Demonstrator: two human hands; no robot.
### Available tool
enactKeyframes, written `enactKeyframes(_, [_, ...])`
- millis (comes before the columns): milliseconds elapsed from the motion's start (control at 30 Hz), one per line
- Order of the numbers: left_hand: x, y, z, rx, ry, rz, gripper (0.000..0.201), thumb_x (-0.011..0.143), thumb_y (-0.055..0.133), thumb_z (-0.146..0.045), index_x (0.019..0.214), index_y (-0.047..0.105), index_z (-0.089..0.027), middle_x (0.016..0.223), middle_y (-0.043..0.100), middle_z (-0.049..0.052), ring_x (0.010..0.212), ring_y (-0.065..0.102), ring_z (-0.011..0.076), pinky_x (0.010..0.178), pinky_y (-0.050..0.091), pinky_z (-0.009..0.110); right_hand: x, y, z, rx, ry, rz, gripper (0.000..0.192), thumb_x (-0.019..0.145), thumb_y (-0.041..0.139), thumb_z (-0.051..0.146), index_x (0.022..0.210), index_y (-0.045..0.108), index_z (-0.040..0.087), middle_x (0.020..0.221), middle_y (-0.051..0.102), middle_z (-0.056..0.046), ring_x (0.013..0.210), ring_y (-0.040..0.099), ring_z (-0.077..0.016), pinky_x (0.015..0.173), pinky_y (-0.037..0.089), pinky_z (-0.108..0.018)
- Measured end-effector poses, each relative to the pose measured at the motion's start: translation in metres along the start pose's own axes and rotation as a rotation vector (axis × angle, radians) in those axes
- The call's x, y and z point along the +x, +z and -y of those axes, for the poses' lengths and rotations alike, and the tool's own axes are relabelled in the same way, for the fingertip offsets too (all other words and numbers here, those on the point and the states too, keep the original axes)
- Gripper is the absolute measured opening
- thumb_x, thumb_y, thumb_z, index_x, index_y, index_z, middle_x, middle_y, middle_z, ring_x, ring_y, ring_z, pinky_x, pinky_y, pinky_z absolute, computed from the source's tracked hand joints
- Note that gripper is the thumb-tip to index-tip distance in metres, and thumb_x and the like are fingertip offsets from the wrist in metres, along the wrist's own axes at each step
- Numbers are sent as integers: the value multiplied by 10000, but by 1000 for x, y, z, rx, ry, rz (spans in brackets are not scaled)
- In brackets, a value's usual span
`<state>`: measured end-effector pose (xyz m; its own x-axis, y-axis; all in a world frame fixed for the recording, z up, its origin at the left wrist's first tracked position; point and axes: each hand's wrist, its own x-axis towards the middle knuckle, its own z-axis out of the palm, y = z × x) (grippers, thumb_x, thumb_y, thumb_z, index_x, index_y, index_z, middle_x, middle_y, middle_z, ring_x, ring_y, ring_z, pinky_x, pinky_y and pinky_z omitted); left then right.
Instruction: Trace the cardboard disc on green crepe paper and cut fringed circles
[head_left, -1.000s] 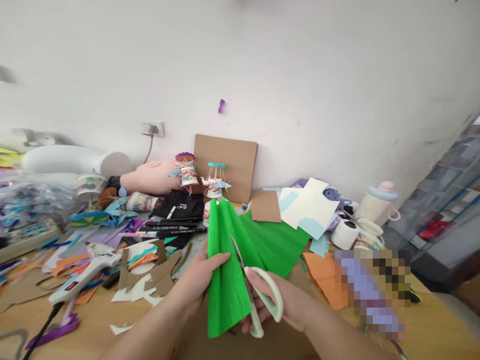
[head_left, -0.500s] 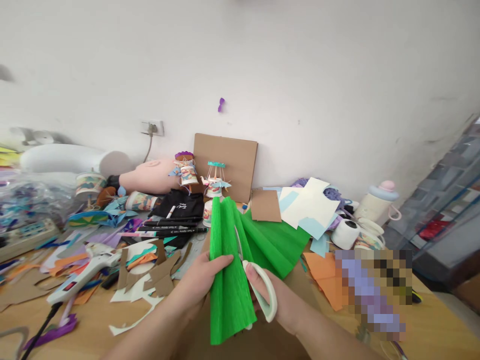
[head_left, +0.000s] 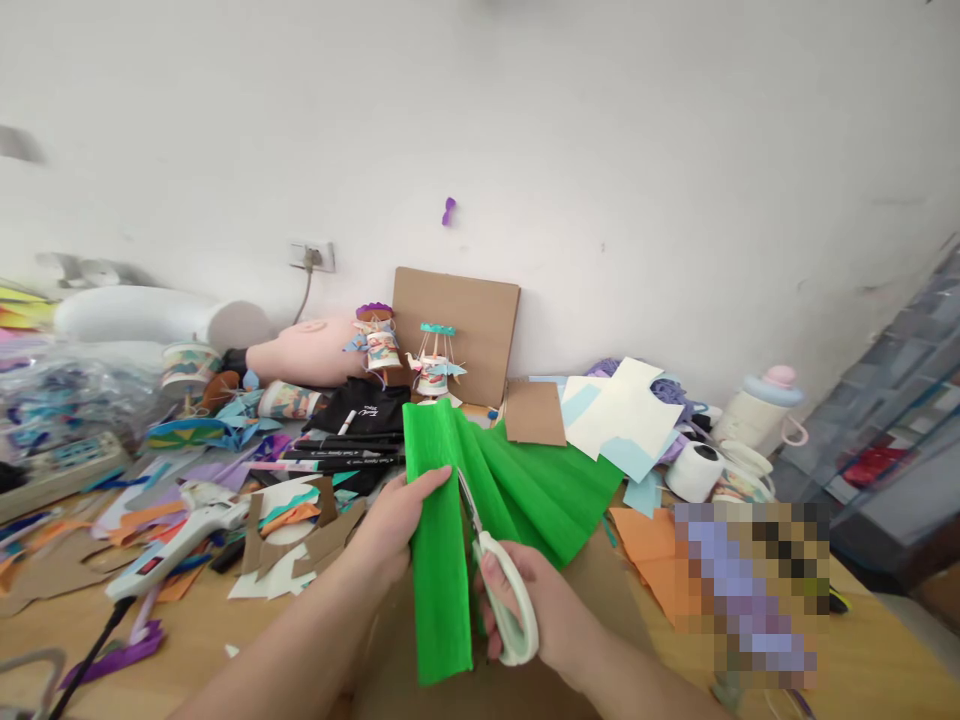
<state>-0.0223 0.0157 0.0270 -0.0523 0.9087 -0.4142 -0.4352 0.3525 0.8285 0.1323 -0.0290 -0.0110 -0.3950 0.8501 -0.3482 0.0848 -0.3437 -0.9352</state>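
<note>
The left hand [head_left: 394, 520] pinches the near strip of the green crepe paper [head_left: 442, 540] between thumb and fingers, holding it upright above the wooden table [head_left: 187, 640]. Right of that strip, the right hand [head_left: 536, 610] is closed through the handles of the pale green scissors [head_left: 499, 590], whose blades sit in the slit of the paper. Left of the paper lies a white glue gun [head_left: 169, 550]; behind it stands a cardboard sheet [head_left: 457, 325].
</note>
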Motion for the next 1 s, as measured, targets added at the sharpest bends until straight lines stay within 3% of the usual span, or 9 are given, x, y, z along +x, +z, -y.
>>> enactKeyframes(100, [1, 3, -2, 12, 12, -5, 69, 789, 637, -145, 830, 672, -102, 567, 709, 84, 426, 639, 209, 458, 562, 321, 1, -2, -1, 67, -15, 35, 746, 558, 560, 884, 831, 513, 192, 528, 544, 44, 412, 531, -110, 401, 423, -222])
enactKeyframes(233, [1, 3, -3, -1, 42, 13, 78, 787, 631, -124, 841, 684, -108, 596, 723, 79, 455, 656, 202, 487, 566, 302, 2, -4, -4, 129, -46, 115, 694, 636, 556, 847, 833, 566, 181, 562, 569, 15, 449, 560, -117, 437, 464, -225])
enactKeyframes(400, [7, 1, -3, -49, 111, -93, 139, 776, 638, -127, 910, 677, -133, 653, 742, 61, 504, 679, 207, 532, 579, 316, -1, -5, -3, 94, -41, 217, 727, 672, 500, 856, 840, 586, 155, 563, 600, -15, 440, 575, -128, 401, 445, -211])
enactKeyframes(567, [1, -2, 0, -13, 83, -52, 131, 725, 635, -93, 849, 660, -125, 622, 727, 73, 489, 669, 214, 484, 571, 318, -9, -8, 14, 97, -67, 132, 649, 728, 524, 798, 827, 615, 163, 609, 629, -17, 491, 594, -122, 497, 493, -232])
enactKeyframes(733, [-10, 0, -1, 55, 15, 76, 87, 728, 606, -90, 787, 651, -135, 490, 664, 45, 364, 592, 188, 421, 541, 303, -7, -10, 31, 117, -79, 169, 646, 766, 497, 779, 824, 654, 155, 620, 624, -19, 518, 583, -131, 533, 481, -258])
enactKeyframes(1000, [-11, 6, -3, 21, 42, 14, 97, 735, 696, -117, 832, 684, -111, 692, 755, 113, 563, 711, 246, 534, 596, 322, 1, -8, 32, 49, -103, 96, 635, 757, 506, 780, 897, 660, 180, 673, 617, -4, 551, 549, -126, 563, 468, -257])
